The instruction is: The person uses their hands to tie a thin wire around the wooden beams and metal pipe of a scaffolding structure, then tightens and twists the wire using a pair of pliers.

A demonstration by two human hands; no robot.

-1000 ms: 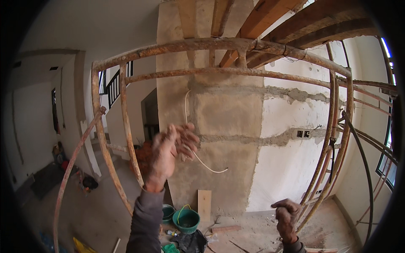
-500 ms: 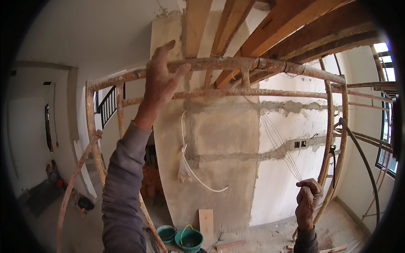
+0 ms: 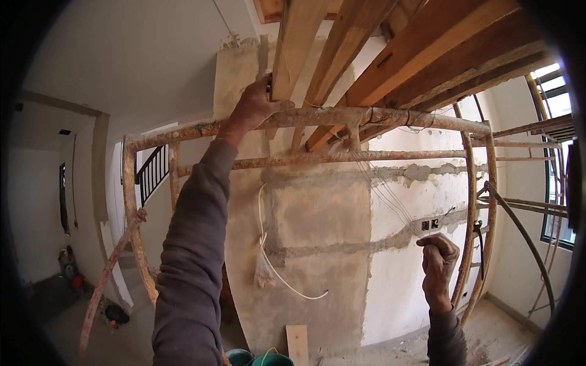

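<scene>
My left hand (image 3: pixel 253 108) reaches up to the near end of the leftmost wooden plank (image 3: pixel 297 52), fingers round its left side and thumb across its end, just above the rusty top bar (image 3: pixel 332 116) of a scaffold frame. Low on the right, my right hand (image 3: pixel 437 265) is closed in a fist on several thin wires (image 3: pixel 394 207). These run slantwise from the fist up to the scaffold bars below the planks. More wire is looped round the top bar (image 3: pixel 410 118) at its right part.
Further wooden planks (image 3: pixel 390 58) lie overhead across the scaffold. Behind stands a partly plastered wall (image 3: pixel 323 207) with a white cable (image 3: pixel 284 282) hanging on it. A dark hose (image 3: pixel 522 226) curves at the right. Green buckets (image 3: pixel 273 358) and a board (image 3: pixel 297 343) stand below.
My left hand has moved right from the top bar and closed on the plank's end. My right fist, still holding the wires, has risen slightly. The view has tilted upward.
</scene>
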